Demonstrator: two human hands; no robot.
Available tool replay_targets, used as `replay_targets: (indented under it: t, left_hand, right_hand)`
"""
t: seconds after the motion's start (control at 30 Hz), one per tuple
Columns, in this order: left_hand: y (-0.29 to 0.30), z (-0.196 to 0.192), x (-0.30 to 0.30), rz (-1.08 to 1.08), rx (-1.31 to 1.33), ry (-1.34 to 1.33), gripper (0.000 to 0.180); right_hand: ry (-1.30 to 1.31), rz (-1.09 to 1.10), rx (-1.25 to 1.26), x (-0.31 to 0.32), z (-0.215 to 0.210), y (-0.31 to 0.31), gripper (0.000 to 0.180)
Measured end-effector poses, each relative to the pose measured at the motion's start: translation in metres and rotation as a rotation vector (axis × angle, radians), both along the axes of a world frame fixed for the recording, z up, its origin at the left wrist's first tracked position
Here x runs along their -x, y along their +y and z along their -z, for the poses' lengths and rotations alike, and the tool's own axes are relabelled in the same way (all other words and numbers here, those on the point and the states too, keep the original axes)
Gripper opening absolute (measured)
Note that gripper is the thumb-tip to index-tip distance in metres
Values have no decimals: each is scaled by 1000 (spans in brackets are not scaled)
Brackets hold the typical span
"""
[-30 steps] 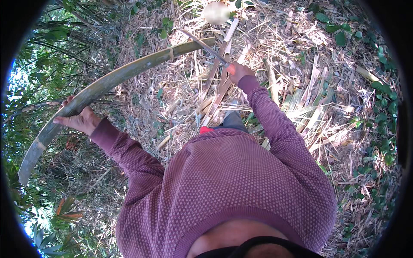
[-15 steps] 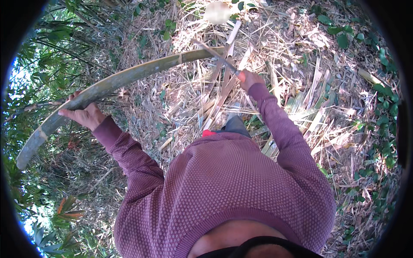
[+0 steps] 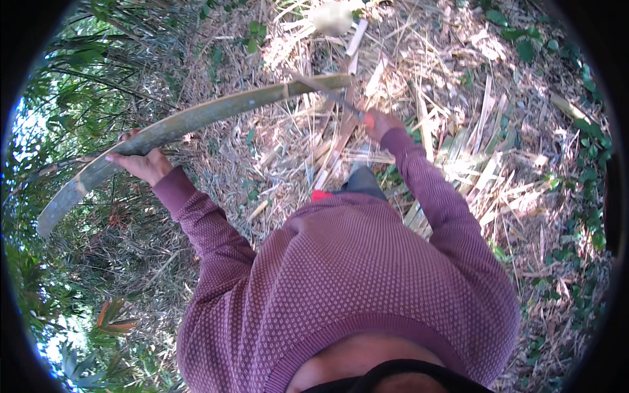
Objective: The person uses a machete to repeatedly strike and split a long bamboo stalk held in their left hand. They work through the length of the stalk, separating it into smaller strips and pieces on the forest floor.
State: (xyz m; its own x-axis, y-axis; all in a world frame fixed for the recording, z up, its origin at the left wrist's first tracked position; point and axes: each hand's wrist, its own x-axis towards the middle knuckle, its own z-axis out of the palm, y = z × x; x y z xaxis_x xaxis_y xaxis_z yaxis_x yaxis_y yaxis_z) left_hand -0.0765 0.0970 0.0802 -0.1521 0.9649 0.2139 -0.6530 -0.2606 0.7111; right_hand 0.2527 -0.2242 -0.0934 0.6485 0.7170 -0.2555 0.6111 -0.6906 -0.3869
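Currently | knife crosses bamboo strip edge | end juts past left hand

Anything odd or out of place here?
A pale, round blur at the top, out of focus against the sharper dry litter around it; possibly a lens mark. The split bamboo looks bowed, though the fisheye may exaggerate that. Otherwise nothing stands out.

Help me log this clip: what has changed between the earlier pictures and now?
The bamboo strip has shifted rightward, its right end lower in the picture, its left end higher. The left hand moved up and right with it; the right hand and knife came right and down. Nothing was taken hold of or let go: each hand kept its grip.
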Motion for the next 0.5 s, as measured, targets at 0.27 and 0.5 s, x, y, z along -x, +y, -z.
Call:
replay_targets:
  t: [0.27, 0.5]
  left_hand:
    - [32, -14, 66, -73, -11, 44, 64]
    - [51, 6, 58, -69, -20, -229, 59]
  right_hand:
    - [259, 383, 124, -85, 152, -84, 48]
    - [628, 570, -245, 9, 139, -80, 33]
